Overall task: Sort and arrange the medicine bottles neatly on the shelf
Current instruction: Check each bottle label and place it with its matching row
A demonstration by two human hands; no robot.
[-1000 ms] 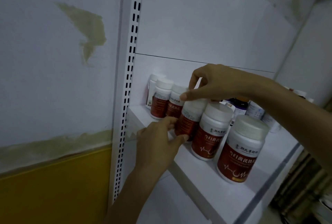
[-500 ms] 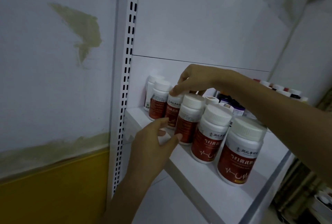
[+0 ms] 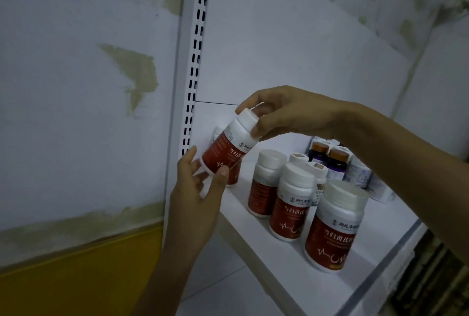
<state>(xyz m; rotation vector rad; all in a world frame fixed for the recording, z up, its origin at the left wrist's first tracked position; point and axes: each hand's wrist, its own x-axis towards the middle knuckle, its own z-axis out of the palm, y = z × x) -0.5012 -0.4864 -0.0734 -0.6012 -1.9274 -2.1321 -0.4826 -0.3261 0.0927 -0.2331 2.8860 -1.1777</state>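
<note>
My right hand (image 3: 286, 115) pinches the white cap of a red-labelled medicine bottle (image 3: 225, 148), lifted and tilted above the left end of the white shelf (image 3: 279, 277). My left hand (image 3: 198, 194) holds the bottle's base, thumb on the label and fingers behind it. Three more red-labelled bottles stand in a diagonal row on the shelf: one at the back (image 3: 265, 183), one in the middle (image 3: 291, 204), one nearest me (image 3: 335, 224). Another red-labelled bottle is partly hidden behind the lifted one.
Dark bottles with orange caps (image 3: 330, 158) and pale bottles (image 3: 360, 173) stand at the back right of the shelf. A slotted white upright (image 3: 195, 62) borders the shelf on the left. A peeling wall (image 3: 76, 87) lies beyond it.
My right hand has lifted one red-labelled bottle by its cap out of the row and tilted it. My left hand has moved up to hold its base.
</note>
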